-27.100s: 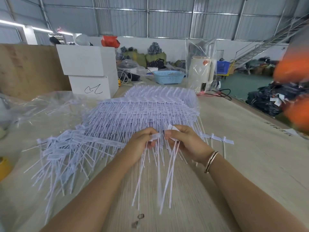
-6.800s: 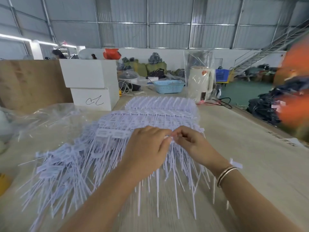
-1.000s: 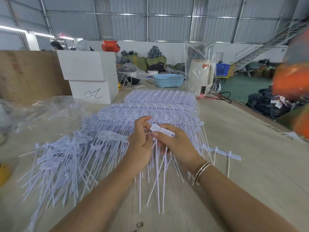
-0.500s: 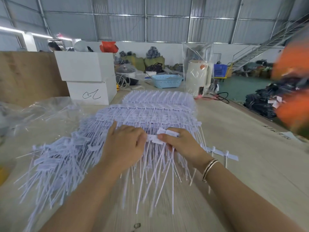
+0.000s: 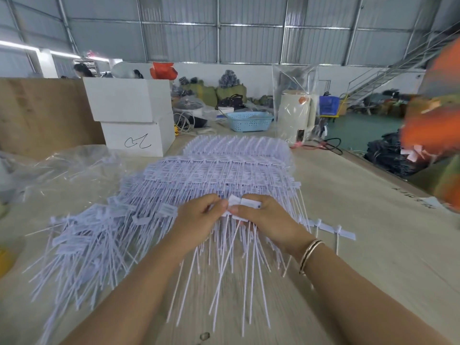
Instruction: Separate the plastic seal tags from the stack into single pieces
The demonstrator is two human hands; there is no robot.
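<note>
Left hand (image 5: 199,220) lifted off the stack (image 5: 219,175) since half-second ago; both hands' fingers (image 5: 245,209) now pinch joined tags (image 5: 242,203), snap imminent.

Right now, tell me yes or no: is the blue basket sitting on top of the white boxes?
No, the blue basket sits on the table to the right of the stacked white boxes.

Warehouse workshop: corrugated metal walls (image 5: 224,43), steel staircase (image 5: 388,75), worktable (image 5: 373,245).
</note>
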